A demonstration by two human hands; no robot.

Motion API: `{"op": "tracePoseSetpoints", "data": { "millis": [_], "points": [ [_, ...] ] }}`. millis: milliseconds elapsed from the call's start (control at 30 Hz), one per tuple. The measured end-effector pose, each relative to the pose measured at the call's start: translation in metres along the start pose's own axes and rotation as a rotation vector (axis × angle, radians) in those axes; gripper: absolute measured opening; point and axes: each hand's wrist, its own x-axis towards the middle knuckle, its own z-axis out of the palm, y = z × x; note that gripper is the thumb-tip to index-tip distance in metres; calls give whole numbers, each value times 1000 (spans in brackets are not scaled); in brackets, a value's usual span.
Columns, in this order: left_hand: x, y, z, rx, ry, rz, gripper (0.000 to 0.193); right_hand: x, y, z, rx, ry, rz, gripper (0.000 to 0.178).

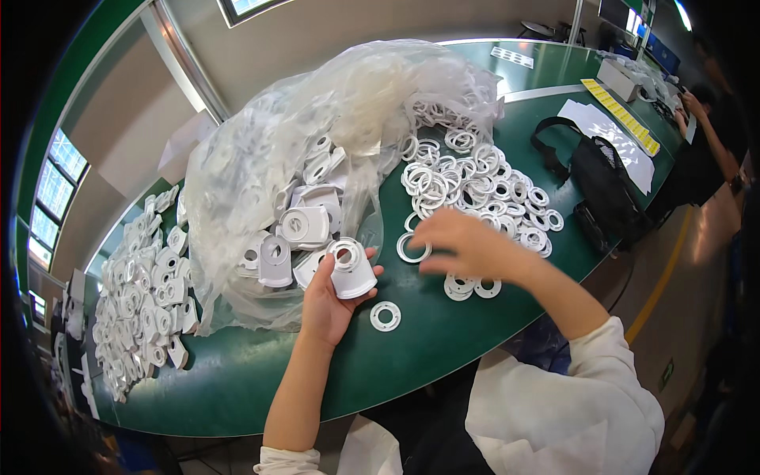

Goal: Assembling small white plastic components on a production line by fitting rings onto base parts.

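A: What are you holding?

B: White housing (356, 282), tab-shaped, round collar at its far end. It's in my left hand (323, 307), gripped: thumb along its left edge, other fingers wrapped behind, tips out at the right edge. Held over the table (427, 364).

A: Collar a separate ring?

B: Can't tell.

A: Other side?

B: Right hand (469, 247) is blurred. Fingers loosely apart, pointing left, over the near edge of the ring pile (475, 186).

A: Closest to those fingers?

B: One white ring (402, 253) right at the tips; can't tell if touching. Rest of the pile fans out past the knuckles, away from me. A few rings (459, 296) just on my side of the hand. One loose ring (385, 327) lies flat near my left fingers, to their lower right.

A: Further out?

B: Beyond the left fingers: clear plastic bag (261, 150), more housings (307, 226) at its mouth. Well left of those fingers: heap of similar white parts (146, 301). Right of and beyond my right fingers: black bag (606, 190), then white sheets (637, 162) and a yellow strip (621, 119). Co-worker (716, 134) well apart, far right.
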Motion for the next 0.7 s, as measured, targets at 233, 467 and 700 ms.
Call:
{"op": "tracePoseSetpoints", "data": {
  "millis": [233,467,700],
  "points": [
    [-3,4,-1,-68,-5,11,45,-22,13,22,-329,17,-167,27],
    [-2,0,1,-21,-13,12,47,22,21,1,-128,81,157,17],
    [-1,0,7,22,34,25,48,44,-2,32,-398,-224,317,32]
  ]
}}
